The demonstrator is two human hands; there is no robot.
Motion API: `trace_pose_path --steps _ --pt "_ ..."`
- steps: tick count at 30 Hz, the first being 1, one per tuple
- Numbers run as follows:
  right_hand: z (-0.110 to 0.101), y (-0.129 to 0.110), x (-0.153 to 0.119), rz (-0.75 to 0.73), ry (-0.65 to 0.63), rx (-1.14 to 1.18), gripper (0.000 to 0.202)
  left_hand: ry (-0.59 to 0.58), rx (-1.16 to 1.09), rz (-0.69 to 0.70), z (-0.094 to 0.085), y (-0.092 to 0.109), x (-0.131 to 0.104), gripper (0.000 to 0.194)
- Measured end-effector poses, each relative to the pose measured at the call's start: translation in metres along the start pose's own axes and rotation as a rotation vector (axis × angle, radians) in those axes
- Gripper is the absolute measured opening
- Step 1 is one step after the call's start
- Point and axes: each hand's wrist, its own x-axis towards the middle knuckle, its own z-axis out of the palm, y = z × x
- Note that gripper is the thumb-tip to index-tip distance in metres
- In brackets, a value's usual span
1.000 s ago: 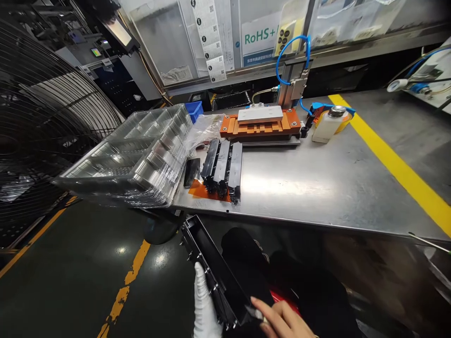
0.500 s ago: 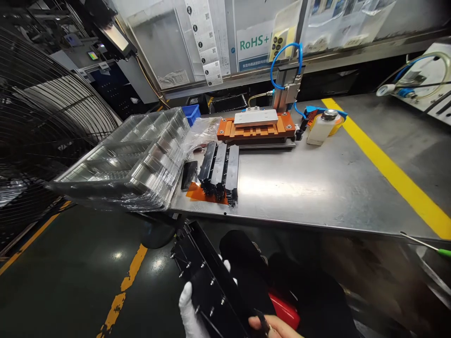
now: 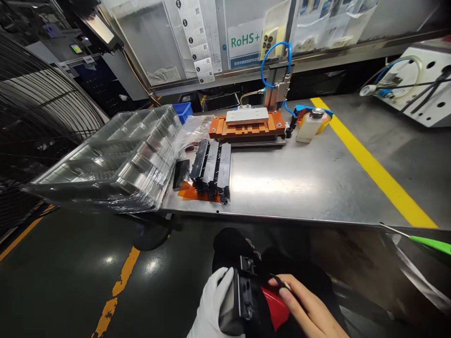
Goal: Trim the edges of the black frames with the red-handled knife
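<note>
In the white glove, my left hand point(image 3: 210, 305) is closed around a long black plastic part point(image 3: 247, 291), held end-on over my lap. Several small fittings show on the part's near end. Bare-fingered, my right hand point(image 3: 303, 303) pinches a small dark tool point(image 3: 278, 280) just right of the part; its exact kind is not clear. A red object point(image 3: 276, 305) shows between my hands, mostly covered. On the metal bench, three similar black parts point(image 3: 212, 164) lie side by side, their near ends on an orange sheet point(image 3: 190, 191).
Stacked clear plastic trays point(image 3: 141, 155) fill the bench's left end beside a dark flat phone-like slab point(image 3: 181, 173). An orange fixture point(image 3: 246, 126) with a blue air hose stands at the back. Right of it is a white bottle point(image 3: 310, 126). A green-handled tool point(image 3: 430, 243) juts over the front edge.
My left hand has turned the black part from its long, stud-covered face to nearly end-on. My right hand, with the dark tool, has come up beside it. The view has shifted slightly.
</note>
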Motion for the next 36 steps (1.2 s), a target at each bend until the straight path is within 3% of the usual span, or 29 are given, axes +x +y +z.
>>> trace_pose_path --steps 3,7,12,14,17,21,25,31,36 --pt "-0.004 -0.005 0.010 -0.064 -0.110 -0.053 0.031 -0.008 0.279 0.141 -0.002 -0.006 -0.004 0.055" --pt "-0.001 -0.007 0.017 -0.117 -0.175 -0.101 0.031 -0.008 0.319 0.151 -0.006 -0.009 -0.004 0.034" --pt "0.005 -0.004 0.016 -0.274 -0.068 -0.345 0.046 0.023 0.261 0.022 -0.004 -0.012 -0.003 0.026" --pt "0.006 -0.004 0.016 -0.307 -0.022 -0.380 0.041 0.017 0.229 -0.016 -0.004 -0.013 -0.004 0.028" --pt "0.006 -0.008 0.015 -0.303 0.022 -0.363 0.034 0.002 0.164 -0.046 -0.006 -0.013 -0.007 0.032" --pt "0.008 -0.012 0.014 -0.318 0.049 -0.382 0.041 -0.028 0.143 -0.007 -0.012 -0.011 -0.011 0.038" --pt "0.009 -0.010 0.016 -0.287 -0.012 -0.340 0.038 -0.036 0.179 0.034 -0.012 -0.024 -0.010 0.044" --pt "0.009 -0.008 0.018 -0.217 -0.092 -0.258 0.037 0.107 0.248 -0.060 -0.002 -0.052 -0.001 0.022" --pt "0.009 -0.010 0.015 -0.178 -0.135 -0.218 0.043 0.022 0.223 -0.026 -0.004 -0.053 -0.005 0.039"
